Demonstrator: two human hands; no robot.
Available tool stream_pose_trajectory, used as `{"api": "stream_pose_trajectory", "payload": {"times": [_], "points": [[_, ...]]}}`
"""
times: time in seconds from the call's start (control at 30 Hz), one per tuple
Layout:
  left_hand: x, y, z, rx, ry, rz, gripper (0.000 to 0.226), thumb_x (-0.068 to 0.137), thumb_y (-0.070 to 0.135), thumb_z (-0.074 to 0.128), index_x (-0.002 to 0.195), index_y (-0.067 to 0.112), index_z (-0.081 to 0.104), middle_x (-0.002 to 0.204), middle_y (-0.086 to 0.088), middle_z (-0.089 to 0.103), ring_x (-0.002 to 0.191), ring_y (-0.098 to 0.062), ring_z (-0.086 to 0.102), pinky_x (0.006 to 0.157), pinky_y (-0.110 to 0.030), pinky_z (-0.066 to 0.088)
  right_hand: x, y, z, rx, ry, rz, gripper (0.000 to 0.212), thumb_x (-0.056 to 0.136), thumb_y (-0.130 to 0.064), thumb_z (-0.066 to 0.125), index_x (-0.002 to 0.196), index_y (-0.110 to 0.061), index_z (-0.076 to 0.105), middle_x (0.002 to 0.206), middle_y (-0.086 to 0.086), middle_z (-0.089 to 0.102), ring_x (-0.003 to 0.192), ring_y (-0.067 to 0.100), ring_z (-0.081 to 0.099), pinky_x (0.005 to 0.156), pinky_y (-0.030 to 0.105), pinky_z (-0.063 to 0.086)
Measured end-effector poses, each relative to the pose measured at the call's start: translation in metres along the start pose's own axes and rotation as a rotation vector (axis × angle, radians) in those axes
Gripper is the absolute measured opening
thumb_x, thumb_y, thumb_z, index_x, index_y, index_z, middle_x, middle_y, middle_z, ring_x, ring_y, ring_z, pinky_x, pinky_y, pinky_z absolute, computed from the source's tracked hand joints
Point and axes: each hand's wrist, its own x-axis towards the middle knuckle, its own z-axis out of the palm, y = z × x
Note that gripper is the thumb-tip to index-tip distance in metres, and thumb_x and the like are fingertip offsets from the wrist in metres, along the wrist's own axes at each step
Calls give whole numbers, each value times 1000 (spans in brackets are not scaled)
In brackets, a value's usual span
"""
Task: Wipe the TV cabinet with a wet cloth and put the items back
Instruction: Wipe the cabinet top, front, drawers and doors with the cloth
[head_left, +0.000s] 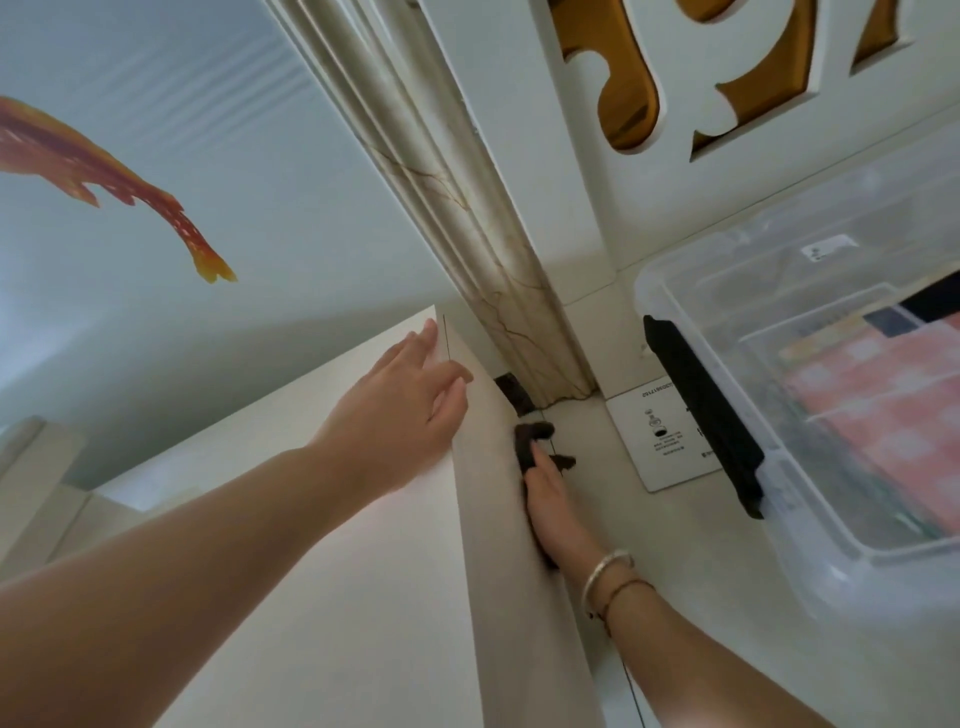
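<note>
Two hands (410, 395), one cloth (530, 441)

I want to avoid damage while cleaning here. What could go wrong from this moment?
1. The left hand holds the white board tilted; if it slips, the board may drop onto the right hand wiping with the dark cloth beside it.
2. A thin dark wire runs at the pillar base near the cloth; wetting or snagging it seems possible.
</note>
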Motion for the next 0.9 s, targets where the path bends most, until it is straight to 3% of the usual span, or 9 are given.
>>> {"api": "stream_pose_trajectory", "payload": {"times": [0.07,0.2,0.33,0.4,0.53,0.63,0.73,0.8,0.9], "points": [[0,0,1,-31,9,-4,40,96,38,29,122,30,59,158,-8,16,145,-19,16,114,-25,12,-3,-8,2,-4,-19,17,50,100,-17,28,148,-30,27,148,-2,35,135,18,33,113,35,23],[0,-1,2,-49,2,11,45,92,41,28,122,29,60,157,-11,18,146,-21,17,117,-31,13,-29,-28,16,-40,-51,-227,52,97,-23,28,149,-30,24,150,-12,29,136,2,27,116,26,19],[-5,-2,4,-56,18,27,38,99,31,32,132,32,51,159,-8,13,147,-19,12,120,-34,11,-50,-9,4,-64,-33,-49,50,101,-14,26,148,-32,22,148,-8,31,118,-2,39,106,17,27],[-7,-1,5,-51,24,36,40,100,30,31,137,31,46,159,-9,12,147,-20,10,120,-38,10,-60,-13,1,-53,-33,41,50,101,-16,25,149,-31,21,150,-6,29,125,7,35,106,22,22],[-8,2,4,-22,9,9,45,100,32,27,145,31,34,160,-5,8,148,-17,6,120,-42,3,-87,-34,17,-23,-50,-204,52,95,-24,29,145,-39,32,144,-26,33,131,-9,29,112,17,18],[-13,3,1,4,-31,4,49,99,35,26,148,30,26,160,-2,4,148,-14,2,120,-42,-2,-101,-27,15,-36,-49,-225,50,99,-17,29,141,-45,33,140,-29,37,128,-15,32,101,2,25],[-23,2,-2,46,-65,52,54,98,41,28,150,28,19,160,-1,2,148,-14,2,119,-43,-5,-105,-6,3,-61,-20,-1,48,101,-18,26,143,-40,33,143,-11,42,129,5,40,106,20,31],[-29,0,-2,48,-59,74,56,97,44,29,150,28,18,160,0,2,147,-13,2,118,-44,-7,-113,-2,2,-93,-3,88,42,99,-28,28,138,-40,39,145,-4,43,134,16,37,114,35,25],[-35,1,4,-6,-25,69,56,97,42,32,150,29,19,160,2,3,147,-13,1,118,-46,-6,-128,-22,12,2,0,-43,39,100,-28,29,131,-37,50,131,-5,55,123,14,49,106,33,36]]}}
